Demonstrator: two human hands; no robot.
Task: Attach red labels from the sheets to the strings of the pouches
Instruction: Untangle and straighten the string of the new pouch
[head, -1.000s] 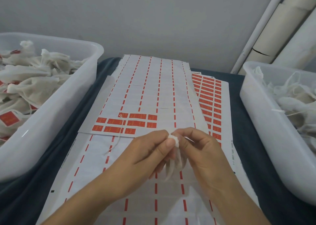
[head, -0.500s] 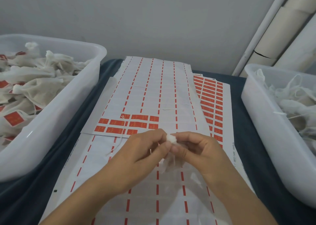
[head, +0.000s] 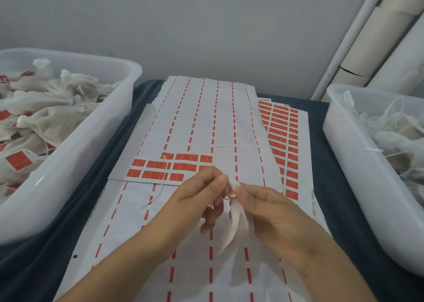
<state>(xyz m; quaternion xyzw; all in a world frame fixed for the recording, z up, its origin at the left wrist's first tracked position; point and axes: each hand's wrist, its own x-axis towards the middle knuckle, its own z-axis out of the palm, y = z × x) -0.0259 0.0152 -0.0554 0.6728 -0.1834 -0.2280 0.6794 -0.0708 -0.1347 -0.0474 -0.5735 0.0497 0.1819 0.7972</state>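
Both hands pinch one white pouch (head: 234, 219) at its gathered neck: left hand (head: 197, 200) and right hand (head: 268, 212) each hold a tight fingertip grip, the pouch body hanging just above the label sheets (head: 206, 127). Its string (head: 158, 193) trails left across the remaining red labels (head: 160, 166). Judged step: readying the string; next, a label must be peeled and folded around it.

Plain grey wall (head: 206, 26) behind; pale pipes (head: 376, 42) lean at right corner; dark blue tabletop (head: 41, 262).
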